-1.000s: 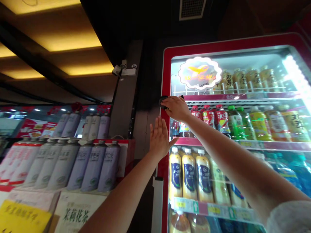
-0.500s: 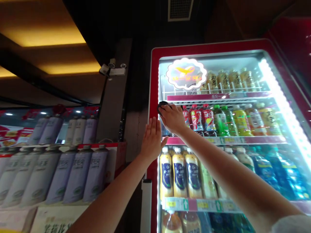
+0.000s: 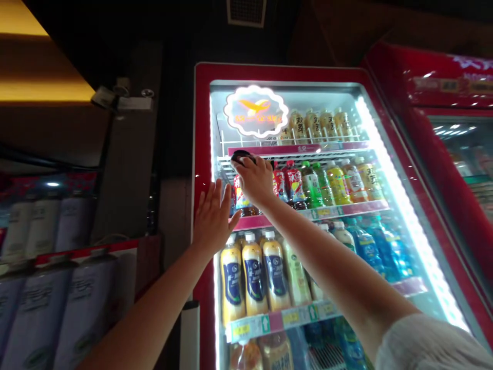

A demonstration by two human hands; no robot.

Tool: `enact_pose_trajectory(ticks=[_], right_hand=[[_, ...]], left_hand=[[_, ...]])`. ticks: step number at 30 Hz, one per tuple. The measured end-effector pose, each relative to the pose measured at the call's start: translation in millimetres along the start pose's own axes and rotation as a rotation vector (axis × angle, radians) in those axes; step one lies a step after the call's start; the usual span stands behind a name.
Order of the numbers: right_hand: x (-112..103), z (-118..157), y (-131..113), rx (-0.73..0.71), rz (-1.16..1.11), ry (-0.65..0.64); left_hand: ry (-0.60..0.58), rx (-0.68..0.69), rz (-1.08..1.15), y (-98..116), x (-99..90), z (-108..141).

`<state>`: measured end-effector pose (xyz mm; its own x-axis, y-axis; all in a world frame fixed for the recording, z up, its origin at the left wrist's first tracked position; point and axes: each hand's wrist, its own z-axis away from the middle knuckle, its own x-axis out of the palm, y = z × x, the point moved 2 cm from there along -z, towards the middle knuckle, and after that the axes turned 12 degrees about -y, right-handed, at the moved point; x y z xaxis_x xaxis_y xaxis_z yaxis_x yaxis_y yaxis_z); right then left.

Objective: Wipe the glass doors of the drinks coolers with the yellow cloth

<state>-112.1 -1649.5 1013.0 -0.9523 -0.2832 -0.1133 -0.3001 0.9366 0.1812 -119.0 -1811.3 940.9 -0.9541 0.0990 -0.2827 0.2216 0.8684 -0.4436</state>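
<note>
My right hand (image 3: 256,177) presses a black cloth (image 3: 242,155) against the glass door of a lit drinks fridge (image 3: 200,128), just below the glowing scalloped sign (image 3: 256,112). The fingers are bent over the cloth and hide most of it, so its shape is hard to tell. Lower and to the left, my left hand (image 3: 212,218) is raised with fingers spread, at the left edge of the red door frame and the glass. It holds nothing. Behind the glass are rows of bottles, among them red-labelled ones (image 3: 294,180) partly covered by my right hand.
Yellow bottles with blue labels (image 3: 254,277) stand on a lower shelf, blue bottles (image 3: 367,244) to their right. A second red fridge (image 3: 447,97) adjoins on the right. Large lilac bottle-shaped displays (image 3: 82,303) stand at the left, by a dark pillar (image 3: 127,154).
The view has turned right, bringing the second fridge into sight. My right hand has slid the cloth rightward across the glass. My left hand's fingers have spread wider.
</note>
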Motion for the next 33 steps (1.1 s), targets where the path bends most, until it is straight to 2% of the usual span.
enact_pose_trajectory(ticks=[2,4,7,9,12,14,16,19,22,25,29,31,33], right_hand=[[-2.5,-10.6,10.1,-0.074,0.027,-0.029],[-7.3,-18.4,29.9,-0.051,0.047,-0.023],[-13.9,-8.3,58.9,0.165,0.036,0.040],[-15.3,9.0,64.9,0.259,0.025,0.068],[-14.6,23.5,58.4,0.170,0.054,0.023],[-16.3,18.3,59.3,0.072,0.078,-0.022],[-21.2,8.1,71.8,0.028,0.081,-0.041],[-29.3,7.3,102.3,0.105,0.055,-0.014],[-31.3,33.1,120.0,0.225,0.040,0.026],[-28.6,55.9,116.6,0.154,0.047,-0.012],[-31.2,47.6,122.5,0.007,0.046,-0.056],[-35.8,41.0,138.6,0.019,0.039,-0.037],[-39.9,44.5,157.2,0.114,0.023,-0.001]], left_hand=[[0.006,-0.003,-0.005,1.9,-1.7,0.0],[0.003,-0.003,-0.005,5.6,-3.1,0.3],[-0.010,-0.001,0.008,14.0,-4.1,0.5],[0.005,0.004,0.020,21.4,-3.7,-2.4],[0.045,0.027,0.035,35.2,-1.5,-15.7],[0.067,0.044,0.042,45.3,0.7,-29.0],[0.083,0.040,0.048,54.7,3.0,-41.6],[0.088,0.011,0.068,65.8,5.8,-52.5],[0.079,-0.008,0.077,74.6,7.7,-55.3],[0.060,-0.020,0.070,85.0,9.3,-60.5],[0.068,-0.023,0.066,105.3,12.0,-74.6],[0.080,-0.018,0.070,116.4,13.9,-79.2],[0.075,-0.017,0.074,126.0,16.3,-80.6]])
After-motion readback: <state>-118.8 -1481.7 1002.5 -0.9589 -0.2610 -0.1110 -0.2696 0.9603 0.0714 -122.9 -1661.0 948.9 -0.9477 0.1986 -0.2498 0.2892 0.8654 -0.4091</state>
